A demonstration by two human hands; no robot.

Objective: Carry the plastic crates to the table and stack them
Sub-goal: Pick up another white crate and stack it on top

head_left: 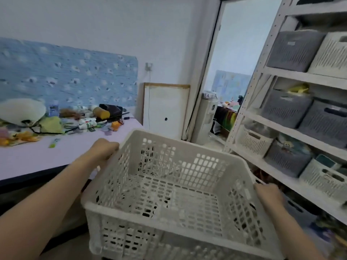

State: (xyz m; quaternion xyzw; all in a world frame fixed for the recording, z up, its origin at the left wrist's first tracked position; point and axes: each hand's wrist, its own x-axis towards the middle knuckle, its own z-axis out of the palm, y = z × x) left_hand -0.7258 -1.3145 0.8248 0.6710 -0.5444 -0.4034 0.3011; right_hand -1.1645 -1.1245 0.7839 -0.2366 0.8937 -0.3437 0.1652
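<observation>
A white perforated plastic crate hangs in the air in front of me, empty and tilted a little to the left. My left hand grips its left rim, fingers curled over the edge. My right hand grips the right rim in the same way. The table, covered in pale purple, lies to the left beyond the crate, its near right part bare.
Toys, tubes, a white plush and a dark box clutter the table's far side. A white shelf unit on the right holds several grey and white baskets. A white board leans on the wall beside an open doorway.
</observation>
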